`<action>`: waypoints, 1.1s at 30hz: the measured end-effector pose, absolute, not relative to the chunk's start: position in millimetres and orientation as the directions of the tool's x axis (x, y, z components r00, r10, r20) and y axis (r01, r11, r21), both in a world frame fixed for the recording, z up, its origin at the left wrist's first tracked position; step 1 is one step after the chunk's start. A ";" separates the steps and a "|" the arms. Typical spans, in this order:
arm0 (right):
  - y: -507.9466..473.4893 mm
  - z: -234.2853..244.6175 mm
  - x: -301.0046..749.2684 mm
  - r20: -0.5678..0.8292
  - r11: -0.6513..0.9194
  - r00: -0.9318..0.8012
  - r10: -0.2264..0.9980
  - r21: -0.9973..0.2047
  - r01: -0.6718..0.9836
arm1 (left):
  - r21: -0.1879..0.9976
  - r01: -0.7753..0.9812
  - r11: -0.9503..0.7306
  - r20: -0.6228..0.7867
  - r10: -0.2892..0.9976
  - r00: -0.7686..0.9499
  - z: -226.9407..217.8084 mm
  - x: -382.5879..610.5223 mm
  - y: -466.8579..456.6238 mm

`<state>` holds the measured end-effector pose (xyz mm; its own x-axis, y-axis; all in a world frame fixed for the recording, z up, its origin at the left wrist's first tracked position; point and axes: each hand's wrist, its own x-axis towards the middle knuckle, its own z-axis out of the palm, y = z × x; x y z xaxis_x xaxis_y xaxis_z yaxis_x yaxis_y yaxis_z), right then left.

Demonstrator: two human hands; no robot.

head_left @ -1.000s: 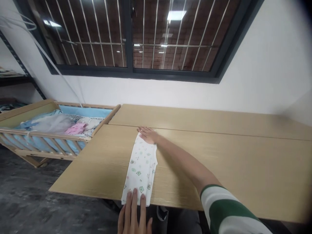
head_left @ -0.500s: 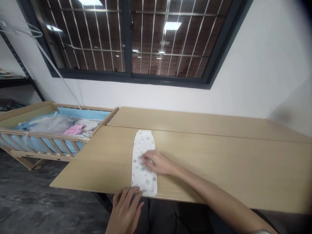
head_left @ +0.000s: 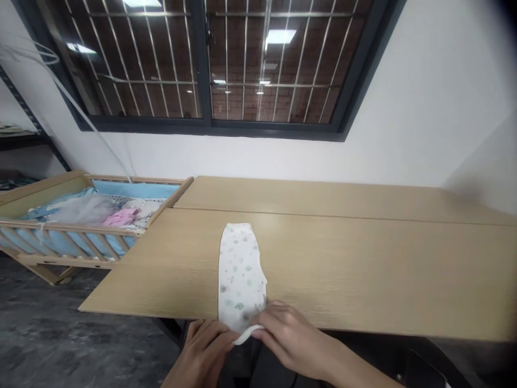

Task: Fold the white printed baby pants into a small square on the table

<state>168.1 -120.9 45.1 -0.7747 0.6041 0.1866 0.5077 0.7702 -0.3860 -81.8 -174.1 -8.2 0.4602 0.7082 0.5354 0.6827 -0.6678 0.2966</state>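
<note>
Left hand (head_left: 205, 345) and right hand (head_left: 288, 334) each pinch the near end of a folded, green-patterned white garment (head_left: 240, 269) on a wooden worktop (head_left: 363, 269).

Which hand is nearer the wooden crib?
Left. The left hand is in front and to the right of the wooden crib; the right hand is farther right, both apart from it.

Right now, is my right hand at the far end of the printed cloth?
No, your right hand pinches the cloth at its near end, closest to you.
</note>
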 end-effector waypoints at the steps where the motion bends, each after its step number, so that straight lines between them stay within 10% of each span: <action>1: -122.5 60.5 168.6 0.140 0.730 -0.764 0.630 -0.443 0.521 | 0.321 0.683 -0.656 0.519 0.725 0.452 -4.2 -83.4 -177.1; 9: -56.1 117.6 157.8 0.261 0.635 -0.638 0.724 -0.613 0.470 | 0.311 0.771 -0.556 0.637 0.724 0.264 61.6 -91.7 -96.6; 23: 98.8 22.1 121.9 0.213 0.386 -0.323 0.922 -0.558 0.735 | 0.228 0.947 -0.228 0.340 0.930 0.142 37.9 -48.4 27.5; 28: 45.1 41.6 115.3 0.277 0.752 -0.708 0.650 -0.371 0.545 | 0.107 0.965 -0.241 0.464 0.870 0.166 -2.0 -15.8 -65.5; 33: 6.6 31.9 102.7 0.048 0.825 -0.939 0.340 -0.494 0.274 | -0.031 0.981 -0.190 0.500 0.847 0.180 -46.0 -2.9 -110.8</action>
